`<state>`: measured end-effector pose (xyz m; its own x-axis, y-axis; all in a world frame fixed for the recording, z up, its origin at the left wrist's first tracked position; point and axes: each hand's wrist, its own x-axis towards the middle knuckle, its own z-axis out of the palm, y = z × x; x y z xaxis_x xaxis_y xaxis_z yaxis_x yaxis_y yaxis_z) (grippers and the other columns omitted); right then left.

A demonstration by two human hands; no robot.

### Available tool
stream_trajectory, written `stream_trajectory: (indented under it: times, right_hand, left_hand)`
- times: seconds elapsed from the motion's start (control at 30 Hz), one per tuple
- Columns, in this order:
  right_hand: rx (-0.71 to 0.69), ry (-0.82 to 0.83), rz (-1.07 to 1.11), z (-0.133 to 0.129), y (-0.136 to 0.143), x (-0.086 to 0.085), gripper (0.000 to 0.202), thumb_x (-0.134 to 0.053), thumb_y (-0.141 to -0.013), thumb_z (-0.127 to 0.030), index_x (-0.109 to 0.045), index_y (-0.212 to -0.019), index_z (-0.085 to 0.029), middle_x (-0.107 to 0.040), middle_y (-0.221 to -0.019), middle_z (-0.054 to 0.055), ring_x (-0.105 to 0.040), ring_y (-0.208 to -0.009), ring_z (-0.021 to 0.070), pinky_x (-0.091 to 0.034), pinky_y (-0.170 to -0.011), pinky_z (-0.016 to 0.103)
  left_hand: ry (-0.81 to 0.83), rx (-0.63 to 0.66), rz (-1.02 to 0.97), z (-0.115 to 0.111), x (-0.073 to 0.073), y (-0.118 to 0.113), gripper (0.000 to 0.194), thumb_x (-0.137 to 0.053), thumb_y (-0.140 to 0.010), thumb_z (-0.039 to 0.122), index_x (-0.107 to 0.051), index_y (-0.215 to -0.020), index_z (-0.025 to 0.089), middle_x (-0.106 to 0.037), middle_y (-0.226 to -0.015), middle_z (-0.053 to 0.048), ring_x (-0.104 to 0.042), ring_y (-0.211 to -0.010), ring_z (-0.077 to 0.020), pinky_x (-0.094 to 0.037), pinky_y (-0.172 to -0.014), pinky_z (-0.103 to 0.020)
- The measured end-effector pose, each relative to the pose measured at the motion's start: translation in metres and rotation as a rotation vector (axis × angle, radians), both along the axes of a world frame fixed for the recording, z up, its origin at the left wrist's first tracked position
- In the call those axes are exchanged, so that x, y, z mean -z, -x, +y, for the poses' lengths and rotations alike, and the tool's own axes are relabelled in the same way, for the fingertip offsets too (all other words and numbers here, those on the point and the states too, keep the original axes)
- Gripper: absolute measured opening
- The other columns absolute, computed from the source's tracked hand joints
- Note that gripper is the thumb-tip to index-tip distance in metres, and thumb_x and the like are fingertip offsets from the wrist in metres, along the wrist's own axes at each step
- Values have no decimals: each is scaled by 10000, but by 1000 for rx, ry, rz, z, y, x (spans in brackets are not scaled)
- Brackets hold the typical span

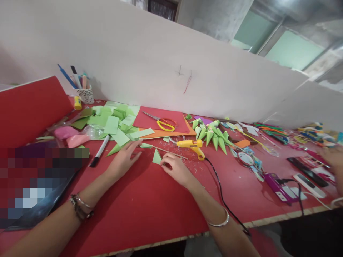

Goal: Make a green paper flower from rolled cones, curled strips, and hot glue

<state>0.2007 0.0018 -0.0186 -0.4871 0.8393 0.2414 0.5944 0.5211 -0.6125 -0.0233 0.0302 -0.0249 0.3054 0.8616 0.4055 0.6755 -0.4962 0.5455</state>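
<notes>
Your right hand (175,167) has its thumb and fingertips together on the right edge of a small folded green piece (157,157), which stands with its point up on the red table (128,214), near the middle of the view. Your left hand (124,157) is open, palm down and fingers apart, gripping nothing that shows; its fingertips are just beside a green scrap (146,145) and the near edge of the paper pile (111,125). A thin stick (174,153) lies beyond your right fingers, slanting toward the yellow glue gun (189,144), whose black cord (220,189) runs down to the table's near edge. Fine pale shreds are scattered around the gun. Beyond your hands, the scissors (166,125), with red and yellow handles, lie on a red sheet (150,116), which overlaps an orange sheet (175,134). To the right of the gun you have a cluster of green cones (209,135), and farther right a round white disc (245,159), a purple socket block (280,189) and a white device (309,185). Another person's hand (332,157) shows at the right edge. On your left, a marker (99,151) lies between your left hand and the pink bags (70,135); behind them, a cup (85,95) of pens stands against the white board (134,60), with a yellow pot (77,102) just beside it
</notes>
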Motion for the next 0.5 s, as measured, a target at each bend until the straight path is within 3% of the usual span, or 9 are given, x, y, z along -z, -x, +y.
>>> stream_trajectory:
  times: [0.13, 0.33, 0.5]
  right_hand:
    - [2, -1, 41, 3, 0, 3, 209, -421, -810, -81, -604, -824, -181, -563, -872, 43, -541, -827, 132, -428, -769, 265]
    - [78, 25, 104, 3, 3, 5, 155, -472, -762, -99, -610, -757, -169, -579, -791, 27, -550, -751, 120, -430, -702, 238]
    - [133, 78, 168, 3, 5, 3, 98, -485, -757, -139, -576, -734, -168, -566, -741, 9, -525, -668, 108, -418, -628, 219]
  left_hand:
    - [4, 73, 112, 0, 6, 1, 313, -362, -841, 211, -513, -1114, 189, -594, -1060, -77, -567, -970, -190, -464, -841, -324]
    - [-94, 169, 369, -2, 1, 0, 240, -437, -809, 175, -627, -949, 216, -630, -900, -62, -566, -848, -199, -470, -730, -321]
    - [-79, 215, 380, -2, 1, -2, 216, -485, -816, 249, -612, -987, 219, -582, -1025, -72, -521, -951, -209, -436, -817, -350]
